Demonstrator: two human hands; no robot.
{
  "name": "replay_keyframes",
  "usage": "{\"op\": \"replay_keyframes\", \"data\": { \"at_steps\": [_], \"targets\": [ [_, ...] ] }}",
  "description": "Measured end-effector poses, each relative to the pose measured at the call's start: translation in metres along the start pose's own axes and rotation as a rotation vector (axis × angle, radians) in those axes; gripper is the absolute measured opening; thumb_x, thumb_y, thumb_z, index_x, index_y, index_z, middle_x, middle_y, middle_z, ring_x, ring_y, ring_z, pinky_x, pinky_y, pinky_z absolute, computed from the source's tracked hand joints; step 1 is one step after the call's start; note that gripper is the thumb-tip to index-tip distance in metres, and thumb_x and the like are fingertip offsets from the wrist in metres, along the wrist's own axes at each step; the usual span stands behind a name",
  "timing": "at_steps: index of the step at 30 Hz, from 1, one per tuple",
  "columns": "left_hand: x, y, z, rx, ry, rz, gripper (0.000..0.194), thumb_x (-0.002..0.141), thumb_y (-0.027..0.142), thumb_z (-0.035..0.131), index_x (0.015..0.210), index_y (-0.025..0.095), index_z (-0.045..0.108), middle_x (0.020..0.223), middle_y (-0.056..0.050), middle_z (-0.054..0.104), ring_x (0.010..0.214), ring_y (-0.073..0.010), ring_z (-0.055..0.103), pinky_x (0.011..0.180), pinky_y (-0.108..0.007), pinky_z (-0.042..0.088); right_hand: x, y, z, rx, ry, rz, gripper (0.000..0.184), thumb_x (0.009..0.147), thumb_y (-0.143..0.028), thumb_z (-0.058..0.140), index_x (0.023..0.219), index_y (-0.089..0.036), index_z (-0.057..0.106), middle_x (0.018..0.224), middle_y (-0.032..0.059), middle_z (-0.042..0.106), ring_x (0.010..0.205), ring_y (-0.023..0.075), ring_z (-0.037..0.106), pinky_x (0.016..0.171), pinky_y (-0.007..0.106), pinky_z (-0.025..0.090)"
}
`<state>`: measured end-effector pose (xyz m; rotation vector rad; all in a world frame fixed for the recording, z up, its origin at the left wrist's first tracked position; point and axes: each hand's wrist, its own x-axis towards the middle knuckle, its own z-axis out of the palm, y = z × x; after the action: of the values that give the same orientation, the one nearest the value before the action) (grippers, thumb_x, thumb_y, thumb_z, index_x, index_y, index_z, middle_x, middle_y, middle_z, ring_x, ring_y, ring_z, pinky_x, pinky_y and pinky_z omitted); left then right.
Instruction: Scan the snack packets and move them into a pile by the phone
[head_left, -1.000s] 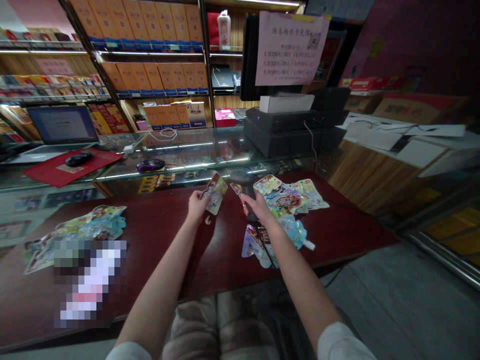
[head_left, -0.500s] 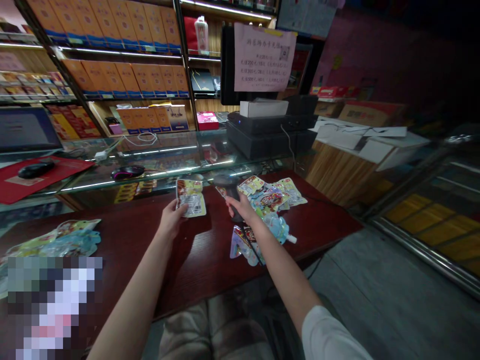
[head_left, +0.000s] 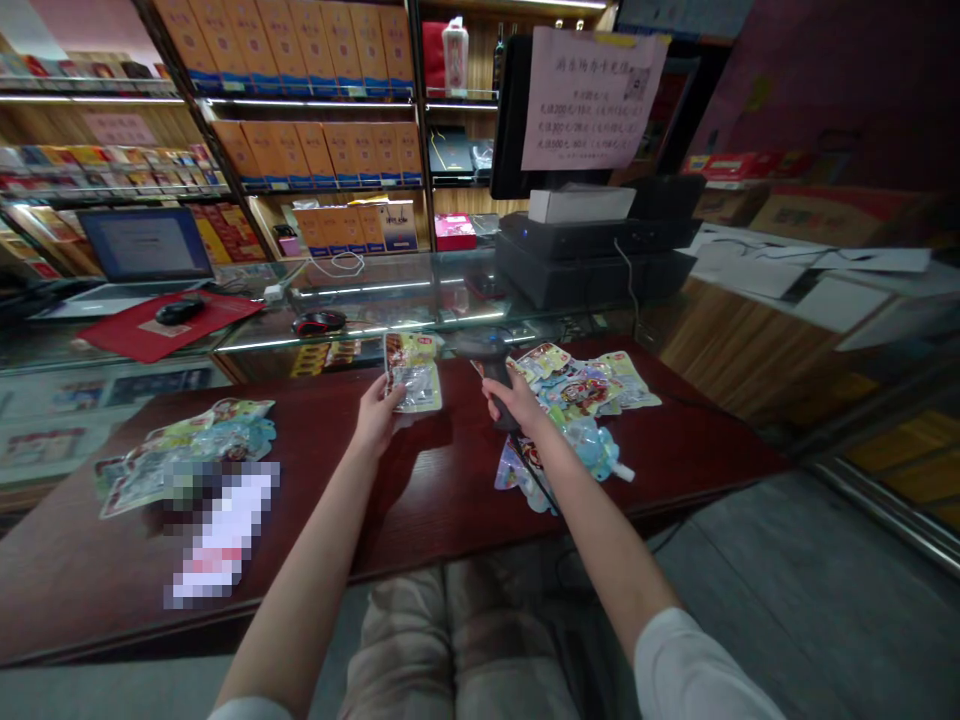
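Note:
My left hand [head_left: 377,412] grips a clear-backed yellow and brown snack packet [head_left: 421,365] by its left edge, holding it up over the table. In my right hand [head_left: 519,402] is a black handheld barcode scanner [head_left: 486,347], my fingers wrapped round its handle and its head turned toward the packet. A heap of similar snack packets [head_left: 581,388] lies just right of the scanner. Below that heap rests a light blue pouch with a white spout [head_left: 596,448]. The scanner's cable [head_left: 534,470] runs down past my right forearm.
The dark red table [head_left: 420,515] borders a glass counter [head_left: 390,290]. More packets [head_left: 210,435] and a blurred-out item [head_left: 225,535] lie at left. A laptop [head_left: 146,245], two mice, a black monitor [head_left: 514,125] with a paper sign and boxed shelves stand behind.
My view has swung left, so the whole scene sits further right and the laptop shows more fully. Both hands keep hold of the packet and the scanner.

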<state>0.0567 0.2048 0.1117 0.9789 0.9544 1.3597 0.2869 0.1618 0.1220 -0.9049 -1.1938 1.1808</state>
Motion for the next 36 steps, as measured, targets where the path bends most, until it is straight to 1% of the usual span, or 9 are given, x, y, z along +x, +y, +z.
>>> {"op": "replay_keyframes", "data": {
  "at_steps": [4, 10, 14, 19, 22, 25, 29, 32, 36],
  "targets": [
    [-0.003, 0.001, -0.006, 0.046, 0.005, 0.028, 0.06, 0.054, 0.037, 0.076, 0.107, 0.015, 0.06, 0.087, -0.005, 0.07, 0.077, -0.02, 0.066, 0.071, -0.034, 0.055, -0.004, -0.001, 0.007, 0.004, -0.012, 0.01, 0.029, 0.075, -0.037, 0.063, 0.095, -0.018, 0.05, 0.06, -0.0092, 0.05, 0.034, 0.0048, 0.044, 0.034, 0.018, 0.034],
    [-0.006, 0.005, -0.016, 0.043, 0.052, 0.055, 0.055, 0.055, 0.035, 0.074, 0.104, 0.016, 0.06, 0.09, -0.005, 0.069, 0.078, -0.0191, 0.066, 0.073, -0.033, 0.054, -0.008, 0.002, 0.02, 0.007, -0.024, 0.019, 0.03, 0.075, -0.038, 0.062, 0.093, -0.018, 0.05, 0.06, -0.0092, 0.05, 0.034, 0.005, 0.045, 0.035, 0.018, 0.034],
    [-0.009, 0.008, -0.024, 0.106, 0.089, 0.148, 0.051, 0.057, 0.036, 0.072, 0.102, 0.015, 0.061, 0.091, -0.006, 0.069, 0.08, -0.0185, 0.065, 0.075, -0.032, 0.053, -0.009, 0.003, 0.031, 0.012, -0.026, 0.034, 0.029, 0.074, -0.038, 0.063, 0.091, -0.019, 0.049, 0.06, -0.009, 0.051, 0.034, 0.005, 0.044, 0.035, 0.019, 0.033],
    [-0.01, 0.014, -0.044, 0.19, 0.145, 0.239, 0.043, 0.06, 0.036, 0.071, 0.096, 0.014, 0.063, 0.087, -0.004, 0.068, 0.077, -0.0167, 0.063, 0.076, -0.029, 0.051, -0.012, 0.007, 0.042, 0.014, -0.017, 0.024, 0.028, 0.073, -0.039, 0.063, 0.082, -0.019, 0.046, 0.06, -0.0087, 0.051, 0.035, 0.0051, 0.044, 0.036, 0.019, 0.035],
    [-0.008, 0.018, -0.058, 0.236, 0.197, 0.296, 0.038, 0.062, 0.034, 0.069, 0.094, 0.014, 0.063, 0.085, -0.003, 0.068, 0.076, -0.0152, 0.061, 0.076, -0.027, 0.049, -0.013, 0.01, 0.049, 0.023, -0.022, 0.033, 0.028, 0.074, -0.039, 0.063, 0.087, -0.019, 0.049, 0.06, -0.0088, 0.051, 0.035, 0.0051, 0.044, 0.036, 0.019, 0.034],
    [-0.006, 0.023, -0.069, 0.237, 0.23, 0.349, 0.037, 0.065, 0.035, 0.066, 0.096, 0.015, 0.062, 0.087, -0.002, 0.067, 0.077, -0.0144, 0.061, 0.078, -0.026, 0.048, -0.013, 0.012, 0.058, 0.007, -0.038, 0.029, 0.03, 0.075, -0.04, 0.062, 0.091, -0.018, 0.049, 0.06, -0.0086, 0.051, 0.035, 0.005, 0.043, 0.036, 0.019, 0.034],
    [-0.002, 0.032, -0.08, 0.23, 0.287, 0.383, 0.037, 0.067, 0.036, 0.065, 0.098, 0.015, 0.063, 0.085, -0.002, 0.066, 0.076, -0.0143, 0.06, 0.077, -0.025, 0.047, -0.007, 0.012, 0.074, -0.062, -0.068, 0.017, 0.028, 0.075, -0.04, 0.063, 0.083, -0.018, 0.046, 0.06, -0.0079, 0.051, 0.035, 0.0054, 0.045, 0.036, 0.019, 0.033],
    [0.002, 0.034, -0.091, 0.239, 0.31, 0.407, 0.038, 0.069, 0.038, 0.064, 0.1, 0.015, 0.064, 0.087, -0.002, 0.066, 0.078, -0.0143, 0.06, 0.078, -0.025, 0.047, 0.002, 0.012, 0.087, -0.09, -0.112, 0.017, 0.03, 0.075, -0.039, 0.063, 0.088, -0.018, 0.047, 0.059, -0.0083, 0.051, 0.035, 0.0059, 0.045, 0.035, 0.019, 0.032],
    [0.005, 0.029, -0.105, 0.208, 0.349, 0.429, 0.039, 0.07, 0.039, 0.064, 0.1, 0.015, 0.063, 0.088, -0.003, 0.066, 0.079, -0.0144, 0.06, 0.079, -0.026, 0.048, 0.009, 0.015, 0.105, -0.058, -0.149, 0.037, 0.032, 0.073, -0.039, 0.065, 0.091, -0.018, 0.048, 0.059, -0.0081, 0.052, 0.034, 0.0059, 0.044, 0.035, 0.019, 0.032]
  ]
}}
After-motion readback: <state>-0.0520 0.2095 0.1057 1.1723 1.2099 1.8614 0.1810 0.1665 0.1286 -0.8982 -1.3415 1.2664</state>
